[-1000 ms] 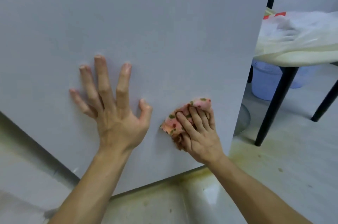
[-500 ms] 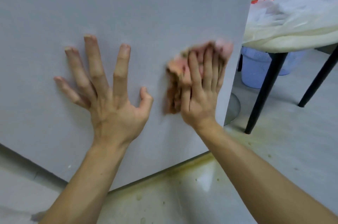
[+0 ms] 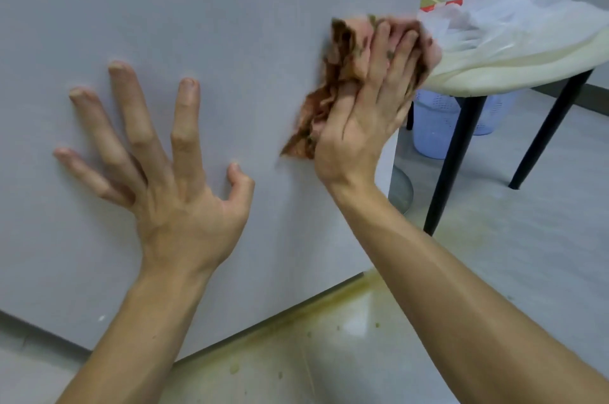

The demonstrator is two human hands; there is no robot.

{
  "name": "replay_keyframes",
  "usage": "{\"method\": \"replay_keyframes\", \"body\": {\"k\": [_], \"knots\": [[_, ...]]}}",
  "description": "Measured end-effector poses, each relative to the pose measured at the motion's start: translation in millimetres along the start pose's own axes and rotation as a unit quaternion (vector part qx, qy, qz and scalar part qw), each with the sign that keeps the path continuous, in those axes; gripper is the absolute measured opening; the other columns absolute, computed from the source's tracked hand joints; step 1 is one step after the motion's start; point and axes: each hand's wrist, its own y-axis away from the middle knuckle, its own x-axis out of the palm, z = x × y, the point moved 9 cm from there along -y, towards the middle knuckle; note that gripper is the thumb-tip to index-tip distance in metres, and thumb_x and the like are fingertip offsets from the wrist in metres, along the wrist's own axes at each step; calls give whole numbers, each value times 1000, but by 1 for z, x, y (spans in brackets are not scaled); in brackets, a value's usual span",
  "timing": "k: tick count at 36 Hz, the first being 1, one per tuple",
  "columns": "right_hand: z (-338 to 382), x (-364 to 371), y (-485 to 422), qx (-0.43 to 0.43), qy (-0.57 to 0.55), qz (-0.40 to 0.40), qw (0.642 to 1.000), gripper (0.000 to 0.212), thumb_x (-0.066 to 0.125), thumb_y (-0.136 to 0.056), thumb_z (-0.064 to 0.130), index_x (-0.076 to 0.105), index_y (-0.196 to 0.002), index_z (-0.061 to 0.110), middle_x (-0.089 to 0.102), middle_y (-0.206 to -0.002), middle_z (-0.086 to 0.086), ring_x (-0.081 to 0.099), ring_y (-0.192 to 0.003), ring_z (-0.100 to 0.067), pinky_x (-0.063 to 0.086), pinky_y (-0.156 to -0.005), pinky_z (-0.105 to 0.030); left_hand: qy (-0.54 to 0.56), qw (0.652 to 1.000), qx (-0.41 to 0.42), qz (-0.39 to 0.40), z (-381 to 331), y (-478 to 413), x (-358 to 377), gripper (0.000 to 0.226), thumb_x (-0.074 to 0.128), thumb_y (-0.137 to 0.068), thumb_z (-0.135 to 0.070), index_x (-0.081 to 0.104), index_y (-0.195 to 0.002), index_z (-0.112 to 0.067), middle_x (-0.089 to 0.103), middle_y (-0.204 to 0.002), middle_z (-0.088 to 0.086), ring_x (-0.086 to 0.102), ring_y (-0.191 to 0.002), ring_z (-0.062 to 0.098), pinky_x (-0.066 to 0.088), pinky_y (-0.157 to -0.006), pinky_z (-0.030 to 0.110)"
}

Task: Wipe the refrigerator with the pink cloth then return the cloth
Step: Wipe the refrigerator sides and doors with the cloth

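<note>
Head view: L hand flat on white refrigerator panel, 5 fingers spread wide, holding nothing. R hand presses crumpled pink cloth against panel near its right edge, fingers splayed over cloth; cloth blurred. Stained floor below; table w/ plastic bag right.

Crumpled pink cloth (blurred) against refrigerator

The refrigerator is filling the left and centre of the frame. The left hand is lying flat on it at centre left; the right hand is pressing the cloth near its right edge. The table is standing at upper right, with a basket sitting beneath it.
</note>
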Motion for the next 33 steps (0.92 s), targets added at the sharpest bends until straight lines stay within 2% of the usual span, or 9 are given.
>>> {"method": "replay_keyframes", "body": {"k": [4, 10, 14, 17, 19, 24, 27, 30, 33], "knots": [[14, 0, -31, 29, 14, -65, 997, 60, 35, -103, 20, 34, -158, -5, 26, -167, -29, 20, -158, -44, 12, -127, -62, 17, 1000, 22, 2, -12, -3, -2, 87, 65, -86, -34, 26, -163, -23, 11, -167, 33, 7, -152, 60, 2, -115, 81], [-18, -6, 10, 3, 11, -32, 999, 55, 37, -105, 17, 38, -156, -5, 27, -166, -30, 21, -158, -43, 18, -128, -59, 0, 1000, 27, 7, -21, -5, 4, 85, 68, -89, -43, 32, -163, -25, 13, -169, 29, 10, -153, 58, 3, -115, 81], [-83, -14, 118, 120, 31, 50, 991, 63, 31, -109, 21, 10, -166, 6, 2, -175, -15, 1, -163, -32, 10, -131, -57, -12, 1000, 21, 2, -21, -5, 8, 85, 69, -88, -41, 33, -163, -25, 13, -169, 28, 10, -153, 58, 5, -115, 82], [-113, -22, 170, 218, 26, 89, 972, 72, 27, -109, 32, -22, -160, 43, -16, -175, 4, -9, -163, -16, 6, -132, -52, -16, 999, 27, -1, -22, -5, 9, 85, 69, -88, -41, 34, -163, -24, 13, -169, 27, 11, -153, 59, 4, -114, 82], [-115, -25, 172, 243, 18, 83, 966, 74, 28, -108, 32, -26, -155, 52, -21, -172, 15, -12, -161, -9, 7, -132, -53, -16, 999, 32, -6, -21, -4, 9, 84, 68, -89, -42, 33, -163, -25, 13, -169, 26, 12, -153, 58, 4, -115, 81], [-94, -16, 128, 233, 36, 16, 972, 64, 19, -110, 33, 2, -168, 12, -4, -176, -6, -5, -163, -21, 3, -131, -56, -18, 999, 37, -14, -16, -3, 8, 82, 66, -92, -45, 30, -164, -28, 13, -170, 24, 12, -153, 57, 4, -115, 79], [-53, -14, 50, 116, 28, -28, 992, 60, 27, -108, 24, 23, -163, 0, 18, -172, -19, 10, -162, -30, 9, -131, -55, -18, 999, 38, -8, -15, -3, 7, 83, 66, -93, -46, 29, -164, -28, 13, -170, 24, 12, -153, 57, 3, -115, 78], [-4, -7, -32, 4, 41, -56, 998, 58, 33, -104, 18, 35, -156, -7, 30, -165, -30, 24, -157, -43, 13, -130, -56, -17, 999, 35, -2, -16, -3, 7, 84, 67, -92, -46, 29, -165, -28, 12, -170, 25, 10, -153, 57, 3, -116, 79], [17, 0, -62, 11, 35, -81, 996, 58, 37, -103, 19, 38, -156, -5, 32, -165, -29, 27, -156, -44, 16, -128, -59, -21, 999, 37, -1, -17, -4, 7, 85, 68, -92, -46, 29, -165, -28, 11, -170, 24, 10, -154, 57, 3, -116, 79]]}}
